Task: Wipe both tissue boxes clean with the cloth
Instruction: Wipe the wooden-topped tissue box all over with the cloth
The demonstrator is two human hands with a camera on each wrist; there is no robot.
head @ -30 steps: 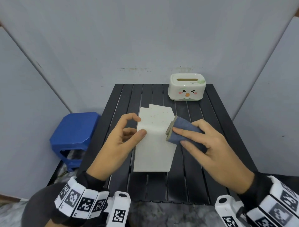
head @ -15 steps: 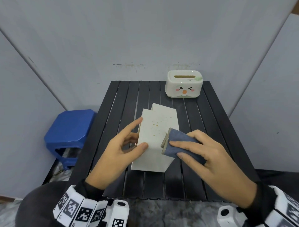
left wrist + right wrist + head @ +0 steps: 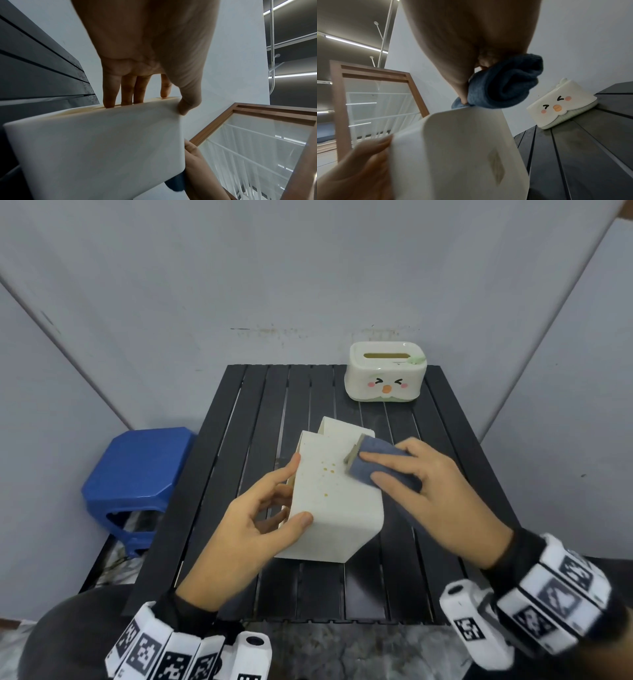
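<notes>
A plain white tissue box (image 3: 337, 501) is tilted up off the black slatted table (image 3: 404, 583), with yellow-brown specks on its upper face. My left hand (image 3: 260, 518) grips its left side, thumb on the near edge and fingers in the slot (image 3: 120, 106). My right hand (image 3: 428, 484) presses a folded blue cloth (image 3: 380, 463) onto the box's far right corner; the cloth (image 3: 503, 83) shows bunched under the palm in the right wrist view. A second white tissue box (image 3: 386, 376) with a cartoon face stands at the table's far right (image 3: 559, 104).
A blue plastic stool (image 3: 133, 477) stands left of the table. Grey walls close in behind and on both sides. Bare table slats lie in front of the held box and along the left.
The plain box has been tipped up from lying flat, its near end raised by my left hand. My right hand has slid the cloth from mid-edge toward the far right corner.
</notes>
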